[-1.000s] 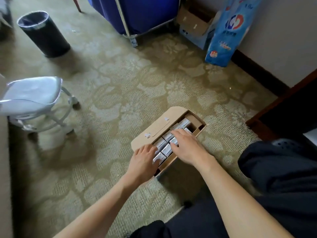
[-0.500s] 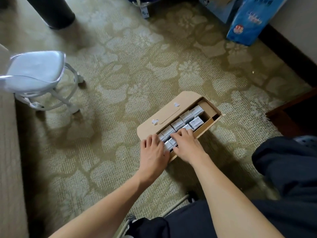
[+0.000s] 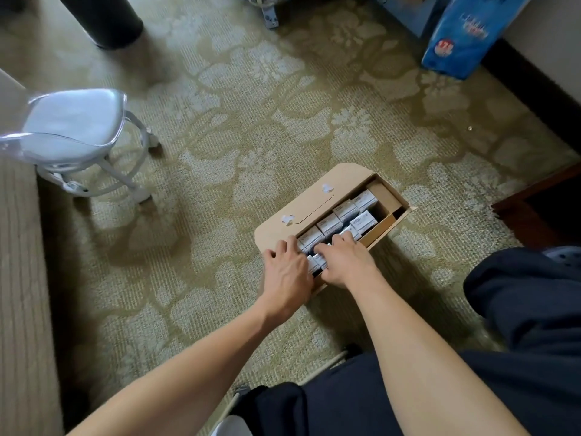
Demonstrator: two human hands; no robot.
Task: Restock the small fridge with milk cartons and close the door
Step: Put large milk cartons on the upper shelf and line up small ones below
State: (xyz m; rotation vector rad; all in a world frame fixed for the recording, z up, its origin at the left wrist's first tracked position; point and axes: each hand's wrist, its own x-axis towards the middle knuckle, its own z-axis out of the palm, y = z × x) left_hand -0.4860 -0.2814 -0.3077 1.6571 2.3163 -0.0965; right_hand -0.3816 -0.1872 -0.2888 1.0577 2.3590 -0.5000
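While both hands (image 3: 317, 265) seemingly grip cartons (image 3: 345, 215), open carpet (image 3: 220, 171) surrounds the box (image 3: 283, 228).

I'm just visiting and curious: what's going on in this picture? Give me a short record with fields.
setting: patterned carpet floor, seen from above
main item: open cardboard box on the floor
contents: small milk cartons packed in rows; a gap at the far end
left hand: fingers down among the near cartons
right hand: fingers down on the near cartons
grip: cannot tell if any carton is held
nearby: white chair, black bin, blue package
fridge: not clearly in view
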